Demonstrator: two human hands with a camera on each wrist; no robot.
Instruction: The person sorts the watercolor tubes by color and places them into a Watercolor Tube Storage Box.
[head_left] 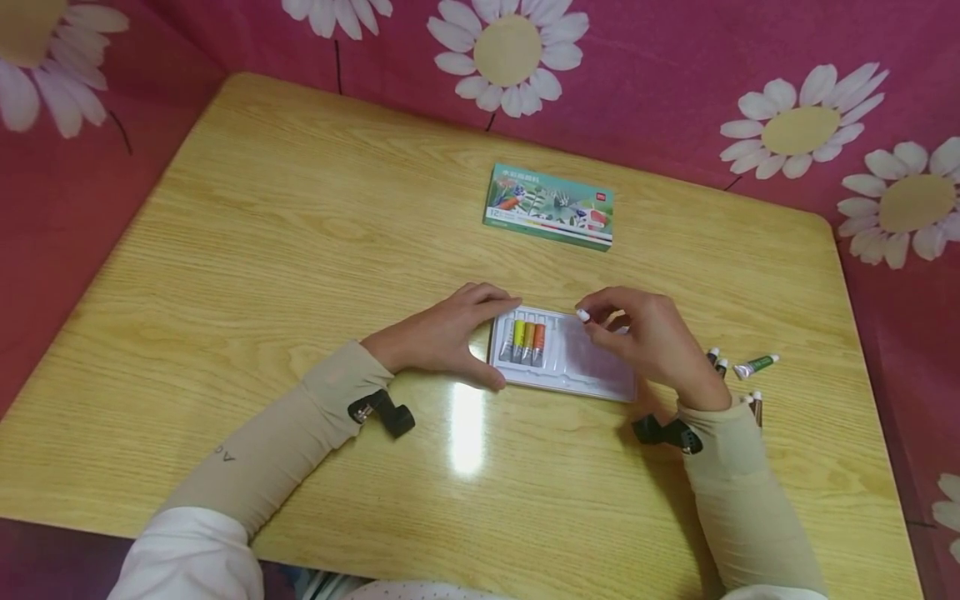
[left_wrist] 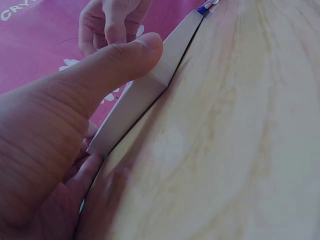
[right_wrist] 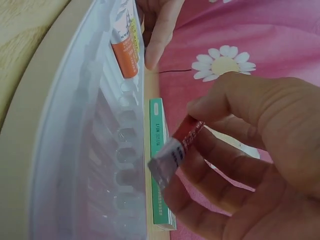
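Red with white lettering and a flat silver end, the small paint tube (right_wrist: 177, 147) is pinched by the right hand (right_wrist: 280, 112) in the right wrist view. The head view shows it above a shallow white plastic tray (head_left: 585, 358), whose left slots hold four tubes (head_left: 529, 340): pale, yellow, ochre, orange. In the left wrist view, the left hand (left_wrist: 60, 117) grips the tray's end.

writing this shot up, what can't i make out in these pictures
Head view: right hand hides most of the red tube.
Head view: right arm partly covers loose tubes; count unclear.
Left wrist view: tray side hides its inside.
Head view: box small print, too small.
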